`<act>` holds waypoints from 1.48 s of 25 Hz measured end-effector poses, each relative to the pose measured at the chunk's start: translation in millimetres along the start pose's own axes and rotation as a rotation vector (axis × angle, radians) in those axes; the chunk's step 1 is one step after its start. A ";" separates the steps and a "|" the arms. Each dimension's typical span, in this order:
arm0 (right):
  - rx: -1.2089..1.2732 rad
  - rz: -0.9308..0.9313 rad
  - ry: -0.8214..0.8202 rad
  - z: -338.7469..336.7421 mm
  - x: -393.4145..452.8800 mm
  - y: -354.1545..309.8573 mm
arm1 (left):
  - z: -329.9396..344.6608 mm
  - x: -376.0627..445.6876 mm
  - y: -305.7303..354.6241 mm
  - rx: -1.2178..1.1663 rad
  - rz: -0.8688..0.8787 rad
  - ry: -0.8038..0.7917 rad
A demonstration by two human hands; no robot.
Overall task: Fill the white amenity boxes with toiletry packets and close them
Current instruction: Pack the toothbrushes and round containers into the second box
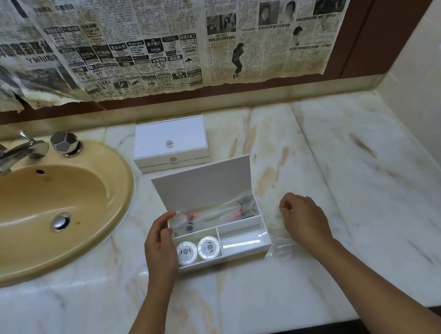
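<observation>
Rear box [169, 143] sits closed; the near open box [223, 254] on the desk [333, 176] holds long packets [213, 215] and two round soaps [198, 249], one compartment empty. Left hand [159, 245] steadies its side, right hand [305, 218] curls loosely over clear wrapping [280, 247]

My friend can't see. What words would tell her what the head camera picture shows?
Two bare hands work at an open white amenity box on a marble counter: the left hand steadies its left side, the right hand pinches clear plastic wrap beside it. A closed white box sits behind, a tan sink to the left.
</observation>
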State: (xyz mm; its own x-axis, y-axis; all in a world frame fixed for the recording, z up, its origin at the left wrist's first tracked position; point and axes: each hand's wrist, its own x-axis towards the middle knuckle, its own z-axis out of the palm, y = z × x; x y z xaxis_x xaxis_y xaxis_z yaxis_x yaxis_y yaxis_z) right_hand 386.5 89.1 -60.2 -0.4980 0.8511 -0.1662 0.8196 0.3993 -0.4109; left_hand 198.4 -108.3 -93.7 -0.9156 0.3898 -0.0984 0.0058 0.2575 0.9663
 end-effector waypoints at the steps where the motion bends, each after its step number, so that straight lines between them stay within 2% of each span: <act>1: 0.035 -0.003 0.016 -3.2 -0.8 -2.2 | 0.0 -0.1 0.0 -0.001 0.002 -0.001; 7: 0.278 -0.063 0.109 -23.8 -1.0 -19.0 | 0.1 -0.7 0.8 -0.010 0.002 -0.005; 13: 0.248 -0.063 0.053 -23.2 -1.9 -23.4 | -0.1 -0.6 0.3 -0.025 0.011 -0.009; 18: 0.301 -0.259 0.096 -32.4 -17.2 -53.8 | 0.3 -0.6 -0.5 -0.035 0.009 -0.010; 21: 0.233 -0.399 0.031 -15.9 -30.7 -72.3 | 0.6 -1.1 0.8 -0.040 0.007 -0.005; 24: 0.044 -0.464 -0.076 6.3 -40.3 -77.9 | 0.4 -0.7 -0.4 -0.036 0.010 -0.006; 29: -0.204 -0.388 -0.178 31.5 -36.3 -79.1 | 0.2 -0.2 -1.0 -0.017 0.014 0.001; 37: -0.158 -0.336 -0.263 36.7 -33.8 -79.0 | 0.5 -0.1 -1.8 -0.029 0.005 0.004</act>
State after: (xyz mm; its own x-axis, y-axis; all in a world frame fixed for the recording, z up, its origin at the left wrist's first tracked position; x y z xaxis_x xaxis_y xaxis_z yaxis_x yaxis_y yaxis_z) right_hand 328.2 16.3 -55.0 -0.7820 0.5581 -0.2775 0.6233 0.7028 -0.3429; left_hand 198.7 -108.4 -95.6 -0.9172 0.3874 -0.0929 -0.0013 0.2303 0.9731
